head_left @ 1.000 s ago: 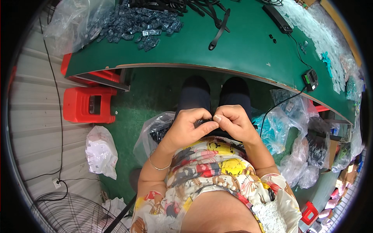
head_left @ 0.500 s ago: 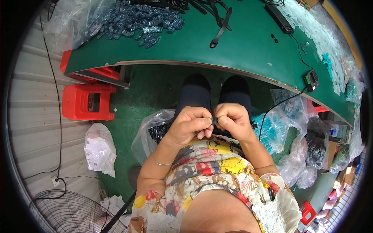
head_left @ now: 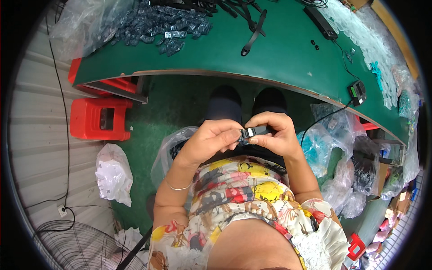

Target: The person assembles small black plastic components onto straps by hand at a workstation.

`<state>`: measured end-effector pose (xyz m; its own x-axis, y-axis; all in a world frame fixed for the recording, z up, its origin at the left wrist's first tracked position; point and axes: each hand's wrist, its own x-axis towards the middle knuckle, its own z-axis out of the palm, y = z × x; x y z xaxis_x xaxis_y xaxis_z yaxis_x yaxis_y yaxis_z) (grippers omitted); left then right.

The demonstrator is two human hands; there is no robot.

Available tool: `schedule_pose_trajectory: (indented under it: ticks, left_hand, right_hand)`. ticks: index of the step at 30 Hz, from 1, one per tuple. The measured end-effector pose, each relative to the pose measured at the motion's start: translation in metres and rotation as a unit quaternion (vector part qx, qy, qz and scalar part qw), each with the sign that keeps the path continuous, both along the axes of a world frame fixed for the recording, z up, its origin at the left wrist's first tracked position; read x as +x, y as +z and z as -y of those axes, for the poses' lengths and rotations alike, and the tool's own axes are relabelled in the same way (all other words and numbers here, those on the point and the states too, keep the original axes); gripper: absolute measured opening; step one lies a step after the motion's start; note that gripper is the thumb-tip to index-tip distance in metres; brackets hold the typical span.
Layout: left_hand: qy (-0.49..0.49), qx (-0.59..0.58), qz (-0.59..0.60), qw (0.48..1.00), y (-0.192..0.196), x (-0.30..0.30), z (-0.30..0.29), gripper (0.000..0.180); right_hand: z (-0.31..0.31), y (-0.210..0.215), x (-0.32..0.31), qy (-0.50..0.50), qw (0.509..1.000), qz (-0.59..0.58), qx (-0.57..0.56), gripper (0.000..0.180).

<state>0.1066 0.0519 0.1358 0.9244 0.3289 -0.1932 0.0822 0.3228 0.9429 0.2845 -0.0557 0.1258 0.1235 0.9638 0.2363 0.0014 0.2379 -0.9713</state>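
In front of my belly I hold a small black strap (head_left: 258, 130) with a dark rectangular piece that shows a pale spot. My left hand (head_left: 208, 140) pinches its left end between thumb and fingers. On the other side my right hand (head_left: 278, 135) is closed on the band, thumb below and fingers above. My fingers partly cover the strap, so its full length is hidden. Similar black straps (head_left: 253, 33) lie at the far middle of the green table (head_left: 202, 58). Left of them is a heap of small dark translucent pieces (head_left: 150, 24).
A red stool (head_left: 96, 119) and a white bag (head_left: 112, 173) stand at the left by the wall. Plastic bags (head_left: 315, 148) crowd the floor at right. A black cable (head_left: 319, 119) hangs from a device (head_left: 358, 92) at the table's edge. A wire fan guard (head_left: 72, 245) is at lower left.
My hands have shifted from a tight pinch close together to slightly apart. More of the black strap and its rectangular piece now shows between them.
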Motion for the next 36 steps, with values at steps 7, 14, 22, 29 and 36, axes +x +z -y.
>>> schedule_pose_trajectory:
  ticks: [7, 14, 22, 29, 36]
  left_hand:
    - [-0.032, 0.042, -0.041, 0.998, 0.004, -0.022, -0.009, 0.027]
    - [-0.048, 0.269, -0.183, 0.944, -0.091, -0.074, -0.002, 0.029]
    - [0.095, 0.442, -0.147, 0.880, -0.057, -0.034, -0.025, 0.018]
    - [0.293, 0.614, -0.008, 0.733, -0.033, 0.098, -0.078, 0.021]
    - [0.268, 0.661, -0.135, 0.688, -0.037, 0.152, -0.097, 0.017]
  right_hand:
    - [0.021, 0.009, 0.022, -0.031, 0.993, 0.094, -0.058, 0.020]
    - [0.059, -0.042, 0.042, 0.059, 0.920, 0.347, -0.174, 0.029]
    - [-0.022, -0.001, 0.058, -0.069, 0.924, 0.377, -0.016, 0.013]
    - [-0.175, -0.020, 0.117, -0.364, 0.806, 0.466, -0.016, 0.027]
    - [-0.198, -0.022, 0.134, -0.363, 0.825, 0.402, -0.160, 0.025]
